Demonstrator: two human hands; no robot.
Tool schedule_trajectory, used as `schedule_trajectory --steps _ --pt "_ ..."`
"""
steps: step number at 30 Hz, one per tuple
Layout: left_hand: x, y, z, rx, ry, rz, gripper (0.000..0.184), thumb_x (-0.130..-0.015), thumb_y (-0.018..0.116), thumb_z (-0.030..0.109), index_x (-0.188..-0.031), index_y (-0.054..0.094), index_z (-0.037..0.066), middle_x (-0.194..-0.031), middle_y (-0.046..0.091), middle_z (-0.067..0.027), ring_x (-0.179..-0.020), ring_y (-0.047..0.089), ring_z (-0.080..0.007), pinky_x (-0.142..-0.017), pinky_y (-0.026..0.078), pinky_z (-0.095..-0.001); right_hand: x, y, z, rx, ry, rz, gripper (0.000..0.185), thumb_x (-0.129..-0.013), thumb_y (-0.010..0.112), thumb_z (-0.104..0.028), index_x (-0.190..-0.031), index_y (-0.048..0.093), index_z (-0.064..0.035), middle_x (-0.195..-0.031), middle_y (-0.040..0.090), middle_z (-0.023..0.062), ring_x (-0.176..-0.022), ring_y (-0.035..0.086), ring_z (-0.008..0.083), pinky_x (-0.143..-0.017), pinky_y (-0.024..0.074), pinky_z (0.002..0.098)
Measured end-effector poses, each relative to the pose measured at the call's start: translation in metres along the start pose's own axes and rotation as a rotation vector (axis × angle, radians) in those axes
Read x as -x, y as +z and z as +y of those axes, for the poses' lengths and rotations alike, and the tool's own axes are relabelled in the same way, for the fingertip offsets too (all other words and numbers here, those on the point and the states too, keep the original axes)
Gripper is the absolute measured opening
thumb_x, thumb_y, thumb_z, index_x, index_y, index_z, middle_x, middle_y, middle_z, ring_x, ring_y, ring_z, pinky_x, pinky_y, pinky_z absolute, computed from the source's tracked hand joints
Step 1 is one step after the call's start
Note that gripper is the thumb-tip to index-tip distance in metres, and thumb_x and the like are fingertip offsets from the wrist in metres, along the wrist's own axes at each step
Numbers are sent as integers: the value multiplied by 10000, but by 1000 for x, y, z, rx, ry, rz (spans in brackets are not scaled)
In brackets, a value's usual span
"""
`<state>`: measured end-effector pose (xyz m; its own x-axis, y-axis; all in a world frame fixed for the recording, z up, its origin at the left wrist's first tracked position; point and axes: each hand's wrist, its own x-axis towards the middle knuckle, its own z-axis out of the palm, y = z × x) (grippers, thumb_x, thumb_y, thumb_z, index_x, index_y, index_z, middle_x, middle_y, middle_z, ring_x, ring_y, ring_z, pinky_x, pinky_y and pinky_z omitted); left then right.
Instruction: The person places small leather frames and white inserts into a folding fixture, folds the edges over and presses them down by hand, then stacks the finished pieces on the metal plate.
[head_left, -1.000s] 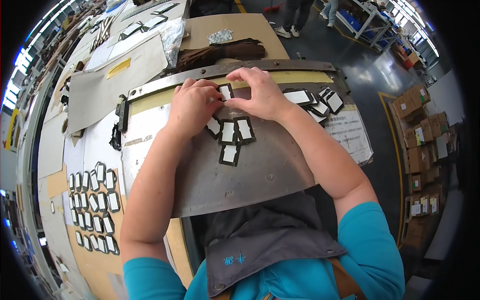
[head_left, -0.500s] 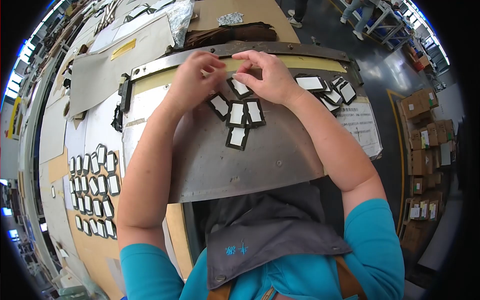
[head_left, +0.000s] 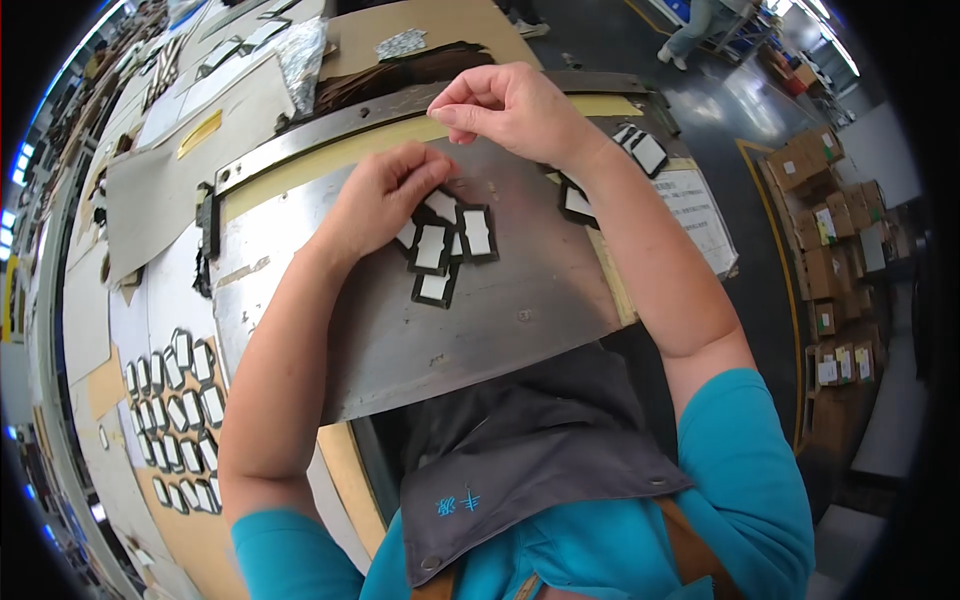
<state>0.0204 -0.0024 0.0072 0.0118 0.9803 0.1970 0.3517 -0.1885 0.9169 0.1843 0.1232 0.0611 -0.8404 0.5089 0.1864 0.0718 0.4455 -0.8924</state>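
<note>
White-faced rectangular pieces point(head_left: 479, 232) with dark borders overlap at angles. Left hand point(head_left: 388, 198) adjoins them, right hand point(head_left: 522, 115) is raised, fingers curled; whether either grips anything cannot be determined.

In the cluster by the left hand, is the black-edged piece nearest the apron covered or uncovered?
The nearest piece is partly covered: the next piece overlaps its far end, leaving only the near part showing.
</note>
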Motion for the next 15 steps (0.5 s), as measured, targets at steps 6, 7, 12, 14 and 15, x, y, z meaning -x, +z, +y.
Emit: schedule_trajectory --steps 6,7,12,14,15 --pt "5 13 21 -153 152 -161 129 -902 668 121 -959 710 13 -845 662 -77 -752 632 -191 -722 506 -299 44 -62 -14 695 20 -206 439 -726 630 -10 -1165 639 -8 -1135 665 154 -1102 617 299 -953 480 372" --pt "7 13 27 -163 114 -185 123 -893 674 116 -954 718 18 -847 656 -88 -750 635 -211 -714 508 -302 53 -62 -10 779 64 -193 472 -717 609 0 -1188 625 -13 -1158 654 158 -1108 606 313 -956 477 378" --pt "6 14 27 -178 103 -169 110 -882 682 108 -935 724 21 -855 656 -97 -733 635 -217 -678 511 -304 67 -53 8 918 174 -127 553 -697 536 36 -1240 596 -42 -1187 640 143 -1099 596 315 -947 477 392" --pt "6 15 27 -186 105 -156 110 -878 685 113 -926 725 23 -858 659 -96 -747 635 -227 -687 513 -311 67 -52 9 911 127 -81 459 -739 571 20 -1190 634 -37 -1120 679 123 -1046 634 290 -921 497 372" --pt "6 15 27 -191 106 -144 110 -874 687 118 -918 726 25 -861 663 -95 -760 634 -237 -697 516 -318 66 -52 9 787 146 -73 398 -761 603 -5 -1155 656 -33 -1082 696 115 -1006 655 271 -902 507 354"
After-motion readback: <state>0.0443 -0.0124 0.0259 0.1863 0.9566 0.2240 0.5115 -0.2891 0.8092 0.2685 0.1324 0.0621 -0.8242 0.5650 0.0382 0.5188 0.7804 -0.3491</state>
